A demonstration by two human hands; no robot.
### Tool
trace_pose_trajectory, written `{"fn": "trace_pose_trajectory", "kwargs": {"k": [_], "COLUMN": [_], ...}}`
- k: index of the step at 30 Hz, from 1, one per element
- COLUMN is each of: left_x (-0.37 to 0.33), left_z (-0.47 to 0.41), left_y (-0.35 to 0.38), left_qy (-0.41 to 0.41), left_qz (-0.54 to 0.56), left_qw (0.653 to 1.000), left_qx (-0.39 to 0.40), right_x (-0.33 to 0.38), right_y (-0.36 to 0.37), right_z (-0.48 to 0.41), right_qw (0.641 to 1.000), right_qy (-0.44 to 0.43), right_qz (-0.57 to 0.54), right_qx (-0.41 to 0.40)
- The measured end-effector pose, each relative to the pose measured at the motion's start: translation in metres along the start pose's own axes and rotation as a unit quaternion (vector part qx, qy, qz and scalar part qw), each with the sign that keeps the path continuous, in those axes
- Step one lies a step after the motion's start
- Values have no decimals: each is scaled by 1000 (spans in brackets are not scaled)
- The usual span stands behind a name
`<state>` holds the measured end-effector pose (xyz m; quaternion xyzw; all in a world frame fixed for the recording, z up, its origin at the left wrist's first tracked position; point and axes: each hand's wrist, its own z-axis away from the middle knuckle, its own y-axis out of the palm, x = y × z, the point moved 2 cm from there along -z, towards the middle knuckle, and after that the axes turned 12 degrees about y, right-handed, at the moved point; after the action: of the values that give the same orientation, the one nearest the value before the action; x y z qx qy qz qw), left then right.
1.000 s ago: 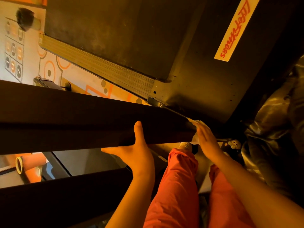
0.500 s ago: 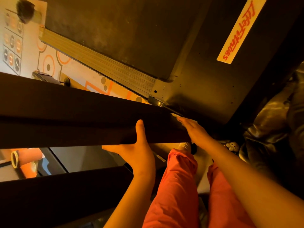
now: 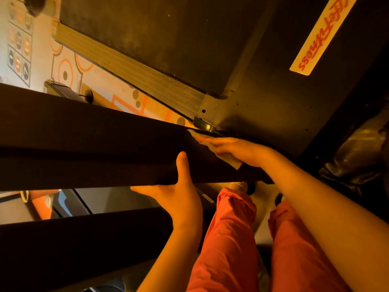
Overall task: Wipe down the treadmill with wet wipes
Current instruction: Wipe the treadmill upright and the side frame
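The wet wipe (image 3: 228,158) lies flat under the right hand (image 3: 242,150), fingers straight and pressed together on it, atop the right end of the dark treadmill bar (image 3: 84,144). The bar's long axis runs left to right. The left hand (image 3: 179,199) grips the bar's near edge, thumb up its face, fingers hidden beneath. Most of the wipe is covered; only its edges show.

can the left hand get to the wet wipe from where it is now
Probably yes: the left hand grips the near edge of the dark bar, and the wet wipe lies close by on that bar under the right hand.
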<state>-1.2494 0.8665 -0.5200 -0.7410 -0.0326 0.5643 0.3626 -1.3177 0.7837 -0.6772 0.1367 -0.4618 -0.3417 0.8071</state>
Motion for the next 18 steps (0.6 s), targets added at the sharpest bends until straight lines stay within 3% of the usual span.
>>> {"fn": "trace_pose_trajectory", "kwargs": {"k": [8, 14, 18], "left_x": [5, -1, -1], "left_z": [-2, 1, 2], "left_y": [-3, -2, 0], "left_qy": [23, 30, 25], "left_qz": [-2, -1, 4], "left_qw": [1000, 1000, 1000], "left_qx": [1, 4, 5], "right_x": [19, 11, -23], "right_y": [21, 13, -5], "right_z": [-19, -38, -25], "right_qw": [991, 991, 993], "right_qy": [-31, -12, 56], "right_qz": [123, 127, 70], "right_qx": [-52, -45, -77]}}
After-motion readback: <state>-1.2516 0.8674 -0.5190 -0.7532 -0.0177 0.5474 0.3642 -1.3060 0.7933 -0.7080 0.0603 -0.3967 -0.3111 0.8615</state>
